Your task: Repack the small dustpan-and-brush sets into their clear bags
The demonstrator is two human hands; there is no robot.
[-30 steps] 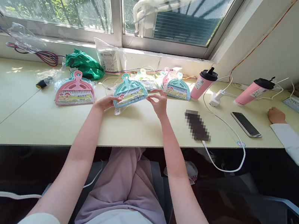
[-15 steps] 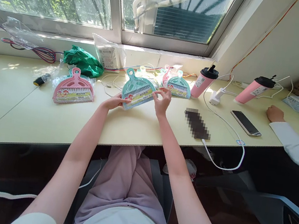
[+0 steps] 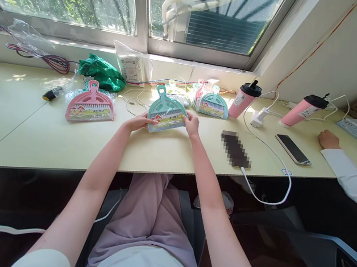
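Note:
Between my hands is a teal mini dustpan-and-brush set [image 3: 167,113], tilted up over the table with its handle pointing away from me. My left hand [image 3: 138,122] is closed on its lower left corner, thumb across the front. Its right edge is gripped by my right hand [image 3: 191,124]; some of those fingers are hidden behind the dustpan. Left of my hands lies a pink dustpan set [image 3: 91,105] in clear wrapping, with a teal one partly hidden under it. Beyond my right hand are another teal dustpan set [image 3: 212,103] and a pink one [image 3: 199,91].
A green plastic bag [image 3: 102,73] and a screwdriver-like handle [image 3: 49,94] lie at left. To the right are two pink cups [image 3: 243,101], a charger plug [image 3: 258,117], a pixelated dark object [image 3: 235,149] on a white cable and a phone [image 3: 293,150]. Another person's hand [image 3: 328,140] rests far right.
My right hand has gone from a raised-finger pinch at the dustpan's upper right edge to a fuller grip on its right side. The dustpan has turned slightly and sits more level.

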